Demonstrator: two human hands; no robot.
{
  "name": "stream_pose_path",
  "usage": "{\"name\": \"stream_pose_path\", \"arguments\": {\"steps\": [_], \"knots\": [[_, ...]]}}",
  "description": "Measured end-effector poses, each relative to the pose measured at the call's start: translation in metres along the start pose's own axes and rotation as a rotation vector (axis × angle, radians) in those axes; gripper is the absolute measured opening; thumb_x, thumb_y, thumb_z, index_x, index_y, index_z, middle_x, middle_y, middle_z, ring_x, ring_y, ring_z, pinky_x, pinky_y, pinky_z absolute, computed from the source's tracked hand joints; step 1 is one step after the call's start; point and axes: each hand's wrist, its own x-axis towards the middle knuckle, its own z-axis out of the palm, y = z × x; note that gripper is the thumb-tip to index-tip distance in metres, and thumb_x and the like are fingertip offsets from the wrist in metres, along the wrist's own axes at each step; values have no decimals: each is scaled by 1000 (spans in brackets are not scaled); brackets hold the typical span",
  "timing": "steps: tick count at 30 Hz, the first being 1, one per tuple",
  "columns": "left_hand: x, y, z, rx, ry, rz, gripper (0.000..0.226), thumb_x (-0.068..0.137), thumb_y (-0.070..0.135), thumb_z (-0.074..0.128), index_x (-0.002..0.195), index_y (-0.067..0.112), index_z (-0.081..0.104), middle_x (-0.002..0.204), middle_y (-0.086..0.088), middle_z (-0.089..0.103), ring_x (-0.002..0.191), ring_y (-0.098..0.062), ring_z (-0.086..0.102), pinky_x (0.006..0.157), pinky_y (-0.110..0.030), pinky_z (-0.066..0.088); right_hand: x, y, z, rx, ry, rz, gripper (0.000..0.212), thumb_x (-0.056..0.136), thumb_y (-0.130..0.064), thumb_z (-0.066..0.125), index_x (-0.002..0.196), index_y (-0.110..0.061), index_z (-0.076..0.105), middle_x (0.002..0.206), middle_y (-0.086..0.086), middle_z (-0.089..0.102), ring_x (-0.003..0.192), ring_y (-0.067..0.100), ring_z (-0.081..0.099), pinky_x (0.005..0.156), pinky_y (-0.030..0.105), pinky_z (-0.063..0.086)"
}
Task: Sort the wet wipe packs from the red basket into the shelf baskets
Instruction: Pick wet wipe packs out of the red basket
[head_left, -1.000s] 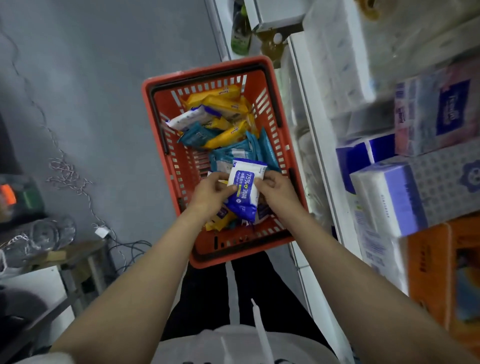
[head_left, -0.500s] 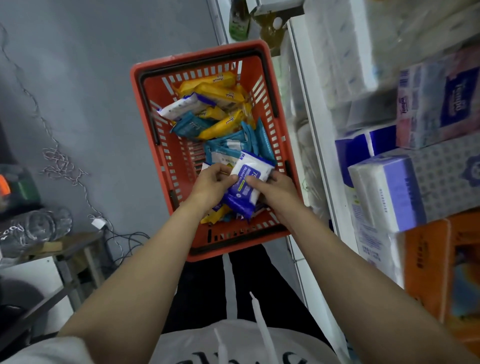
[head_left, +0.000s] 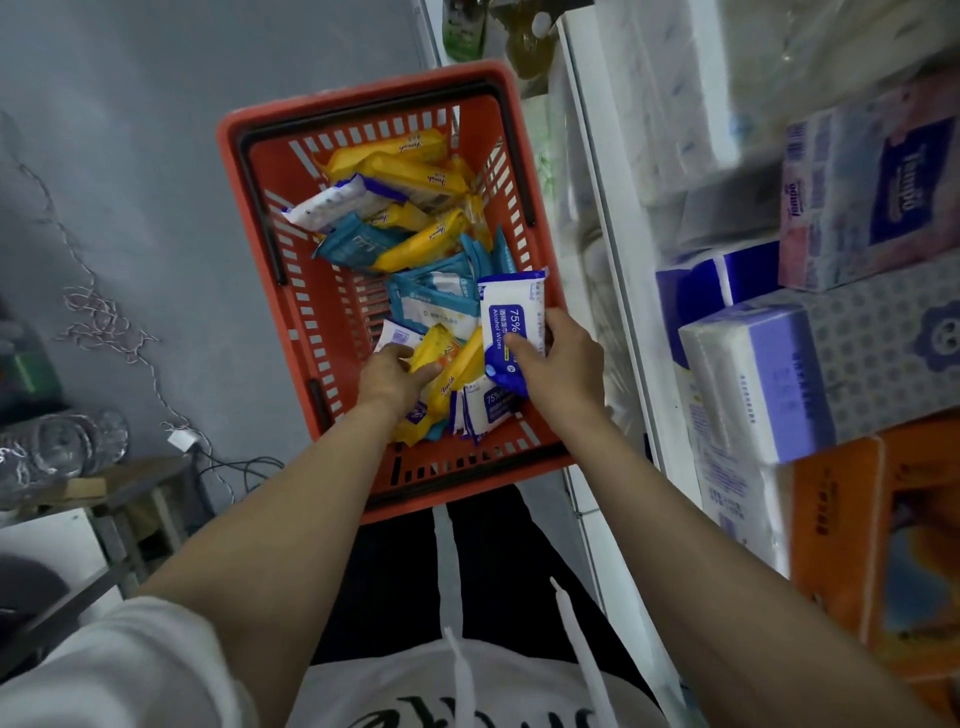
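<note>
Head view, looking down: red basket (head_left: 363, 111) sits on grey floor (head_left: 130, 182), right next to a white shelf unit (head_left: 613, 291). R hand (head_left: 563, 364) grips a white/blue alcohol wipes pack (head_left: 511, 332), thumb curled over its front face, other fingers wrapped round the right edge & back; pack is held roughly upright over the basket's near-right corner, lifted clear of the packs below. L hand (head_left: 397, 371) is down in the basket near the front, fingers curled onto a yellow pack (head_left: 439, 353), thumb on its lower edge; looks like a pinch, but can't tell if it's lifted or just lying in the pile. Rest of the packs are loose in the basket: yellow packs (head_left: 415, 174) at the far end w/ one white/blue pack (head_left: 340, 200) among them, teal packs (head_left: 434, 296) mid-basket, more white/blue alcohol packs (head_left: 488, 405) at the near end, just under the R hand. Shelf baskets not visible from this angle. On the shelf to the right: purple-and-white tissue packs (head_left: 753, 384), a pink/blue tissue box (head_left: 872, 192), an orange pack (head_left: 883, 561) nearest the camera. Left side: tangled white cable (head_left: 98, 322) on the floor, clear plastic bottles (head_left: 57, 447) at the edge. Person wears a white top w/ drawstrings (head_left: 576, 634) & dark trousers.
</note>
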Motion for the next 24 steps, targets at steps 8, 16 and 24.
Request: {"name": "stream_pose_path", "arguments": {"steps": [8, 16, 24], "knots": [[6, 6, -3, 49, -28, -71, 46, 75, 38, 81, 110, 13, 64, 130, -8, 59, 114, -26, 56, 88, -34, 45, 0, 6, -1, -8, -54, -9, 30, 91, -26, 68, 117, -14, 64, 116, 1, 71, 87, 3, 59, 55, 0, 36], [-19, -12, -11, -205, 174, -32, 38, 90, 32, 66, 117, 9, 52, 109, -7, 59, 103, -28, 58, 84, -35, 46, -7, 3, -6, 140, -99, 87, 15, 89, -26, 71, 103, -22, 67, 107, -2, 73, 79, 1, 64, 65, 15, 50], [-93, 7, -32, -801, 128, 159, 65, 90, 14, 67, 144, 29, 34, 118, -6, 65, 97, -21, 69, 75, -43, 60, -45, -27, -16, 529, -222, 200, 4, 91, -24, 70, 90, -25, 67, 95, 4, 75, 82, 19, 74, 73, 36, 62]]}}
